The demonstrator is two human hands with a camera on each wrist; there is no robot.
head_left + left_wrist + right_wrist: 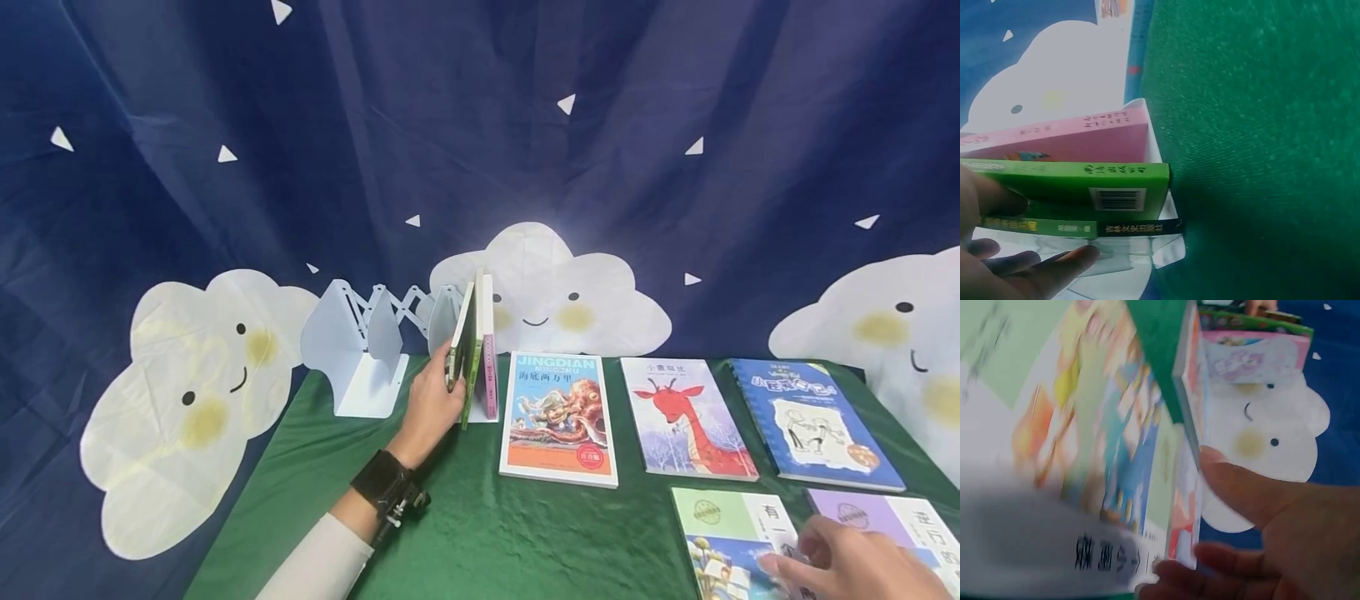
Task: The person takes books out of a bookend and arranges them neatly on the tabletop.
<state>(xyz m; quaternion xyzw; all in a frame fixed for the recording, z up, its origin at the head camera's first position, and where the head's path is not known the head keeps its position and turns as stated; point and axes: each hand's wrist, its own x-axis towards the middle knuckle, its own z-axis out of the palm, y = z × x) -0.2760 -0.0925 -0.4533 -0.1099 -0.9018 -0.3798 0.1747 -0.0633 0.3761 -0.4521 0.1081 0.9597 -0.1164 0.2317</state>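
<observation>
My left hand (431, 404) is at an expandable pale metal book stand (367, 387) left of centre. It pinches a thin book with a dark and green spine (1138, 227), thumb on one side and fingers on the other. Right beside that book stand a green-spined book (1147, 172) and a pink-spined book (1110, 122), both upright. At the lower right, my right hand (862, 562) hovers over a green-and-white book (716, 521), thumb and fingers apart with nothing between them. Part of a purple-and-white book (847, 508) is hidden behind that hand.
On the green cloth (450, 517) lie an octopus-cover book (558, 417), a red-deer book (690, 417) and a blue book (817, 421). Behind the table hangs a dark blue curtain (480, 133) with smiling clouds. The stand's left sections hold no books.
</observation>
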